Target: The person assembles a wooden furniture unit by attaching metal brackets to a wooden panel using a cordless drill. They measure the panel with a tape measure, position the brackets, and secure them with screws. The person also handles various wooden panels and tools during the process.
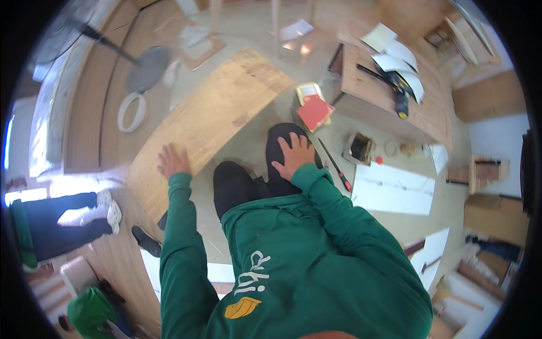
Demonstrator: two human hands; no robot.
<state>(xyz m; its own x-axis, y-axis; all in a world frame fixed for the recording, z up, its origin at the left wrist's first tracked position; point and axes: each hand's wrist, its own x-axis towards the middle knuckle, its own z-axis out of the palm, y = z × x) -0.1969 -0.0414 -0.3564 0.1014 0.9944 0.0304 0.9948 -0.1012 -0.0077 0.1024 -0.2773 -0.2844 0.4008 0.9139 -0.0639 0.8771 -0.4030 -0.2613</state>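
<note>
A long, pale wooden board [217, 104] stretches diagonally in front of me and to my left. My left hand [173, 161] rests on its surface near the edge closest to me, palm down with the fingers spread. My right hand [294, 155] lies on my right knee, fingers apart and nothing in them. Just beyond that knee, a red sheet [315, 113], perhaps sandpaper, lies over a yellowish container [308, 90]. To the right of the knee, a long thin tool with a red and black handle [345, 182] is on the floor.
At the right, a wooden cabinet [372, 107] bears papers and a black and yellow power tool [401, 93]. A white panel [393, 198] and an open carton [359, 148] lie nearer. Leftward are a white ring [131, 113], a fan base [148, 68] and a person's legs [73, 212].
</note>
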